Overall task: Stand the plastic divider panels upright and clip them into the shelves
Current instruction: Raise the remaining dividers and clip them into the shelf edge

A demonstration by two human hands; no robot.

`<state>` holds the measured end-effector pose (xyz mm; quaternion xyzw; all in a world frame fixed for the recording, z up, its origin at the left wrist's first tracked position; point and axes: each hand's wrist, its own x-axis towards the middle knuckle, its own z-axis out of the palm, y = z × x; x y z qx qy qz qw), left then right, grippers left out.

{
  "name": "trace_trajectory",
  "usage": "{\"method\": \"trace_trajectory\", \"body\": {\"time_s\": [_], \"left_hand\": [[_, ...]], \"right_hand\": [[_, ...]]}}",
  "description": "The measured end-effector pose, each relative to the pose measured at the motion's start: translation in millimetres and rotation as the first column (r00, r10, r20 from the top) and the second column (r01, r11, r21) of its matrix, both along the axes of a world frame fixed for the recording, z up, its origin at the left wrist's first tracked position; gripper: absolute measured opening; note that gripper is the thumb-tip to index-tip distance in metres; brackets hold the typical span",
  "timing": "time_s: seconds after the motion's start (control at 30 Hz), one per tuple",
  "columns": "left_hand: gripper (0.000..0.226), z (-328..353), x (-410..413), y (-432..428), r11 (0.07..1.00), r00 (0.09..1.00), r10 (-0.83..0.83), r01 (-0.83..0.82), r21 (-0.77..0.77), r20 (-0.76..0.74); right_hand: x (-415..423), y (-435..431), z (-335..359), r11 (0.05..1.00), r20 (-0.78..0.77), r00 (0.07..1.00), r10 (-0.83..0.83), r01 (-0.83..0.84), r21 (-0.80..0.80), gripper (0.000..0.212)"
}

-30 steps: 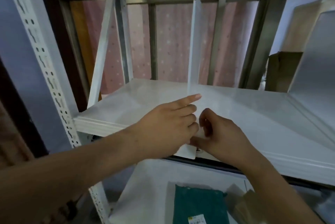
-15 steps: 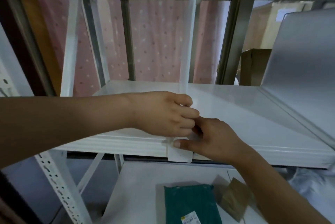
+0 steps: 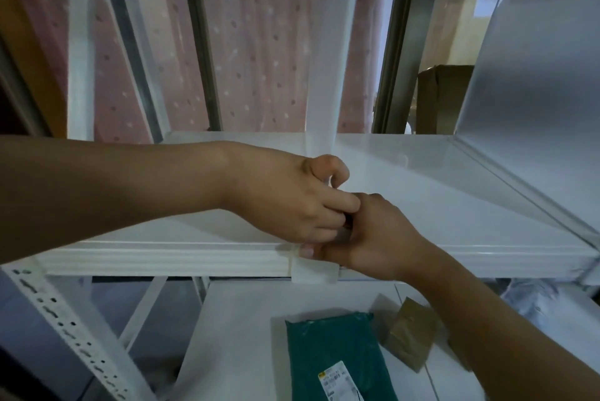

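At the shelf (image 3: 162, 258) lip, both hands grip the upright divider (image 3: 328, 53), left hand (image 3: 292, 199) steadying, right hand (image 3: 373, 235) pressing its clip (image 3: 313, 274) squarely down.

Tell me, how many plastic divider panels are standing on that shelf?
2: one divider panel upright mid-shelf, gripped at its base by both hands; another panel at the right end. Others may sit beyond the frame.

White shelf (image 3: 194, 258) bears an upright translucent divider panel (image 3: 328, 60).
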<state>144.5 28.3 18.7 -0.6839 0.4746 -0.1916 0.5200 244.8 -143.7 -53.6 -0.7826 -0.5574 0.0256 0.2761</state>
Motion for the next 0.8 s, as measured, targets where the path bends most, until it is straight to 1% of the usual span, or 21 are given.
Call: {"method": "trace_trajectory", "body": {"time_s": [0.13, 0.23, 0.33, 0.4, 0.5, 0.6, 0.63, 0.7, 0.73, 0.77, 0.8], "left_hand": [[0.021, -2.2, -5.3, 1.8, 1.000, 1.000, 0.011, -0.011, -0.013, 0.008], [0.020, -7.1, -9.4, 2.3, 0.997, 0.999, 0.036, -0.035, -0.066, 0.006], [0.019, -8.9, -14.4, -0.7, 0.986, 0.993, 0.114, -0.110, -0.124, 0.032], [0.020, -8.4, -20.7, -8.7, 0.963, 0.981, 0.192, -0.183, -0.198, 0.026], [0.023, -12.3, -34.5, -25.6, 0.879, 0.945, 0.325, -0.312, -0.361, -0.025], [0.026, -21.5, -42.3, -49.1, 0.750, 0.876, 0.471, -0.459, -0.477, -0.103], [0.032, -24.1, -43.4, -55.6, 0.702, 0.850, 0.509, -0.501, -0.507, -0.136], [0.046, -28.1, -43.7, -64.5, 0.611, 0.814, 0.546, -0.549, -0.570, -0.199], [0.049, -30.0, -42.8, -67.0, 0.574, 0.809, 0.550, -0.547, -0.609, -0.209], [0.048, -32.9, -42.1, -68.7, 0.543, 0.809, 0.550, -0.536, -0.647, -0.208], [0.043, -38.9, -40.2, -69.1, 0.524, 0.822, 0.535, -0.502, -0.688, -0.193]], "right_hand": [[2.1, 2.4, -3.0, 0.999, -0.004, 1.000, 0.018, -0.018, 0.026, 0.050], [1.2, 2.0, -3.6, 0.999, 0.008, 0.999, 0.032, -0.032, 0.032, 0.054], [0.3, 0.6, -4.3, 0.999, 0.014, 1.000, 0.026, -0.027, 0.030, 0.054], [-0.8, -0.5, -3.5, 0.999, 0.017, 1.000, 0.018, -0.019, 0.042, 0.051], [-2.5, 0.7, 0.5, 0.999, 0.015, 0.999, 0.036, -0.036, 0.038, 0.041], [-4.0, 0.7, 5.3, 1.000, 0.018, 1.000, 0.015, -0.015, -0.014, 0.020], [-4.5, 0.5, 6.3, 1.000, 0.025, 1.000, 0.002, -0.002, -0.028, 0.023], [-2.6, 0.0, 2.4, 0.999, 0.072, 0.997, -0.028, 0.031, -0.042, 0.038], [-1.2, -0.3, 0.4, 0.998, 0.096, 0.995, -0.036, 0.040, -0.040, 0.038], [-0.9, -0.4, -0.8, 0.999, 0.119, 0.992, -0.041, 0.044, -0.030, 0.034], [-0.7, 0.0, -2.5, 0.999, 0.134, 0.990, -0.044, 0.047, -0.014, 0.029]]}}
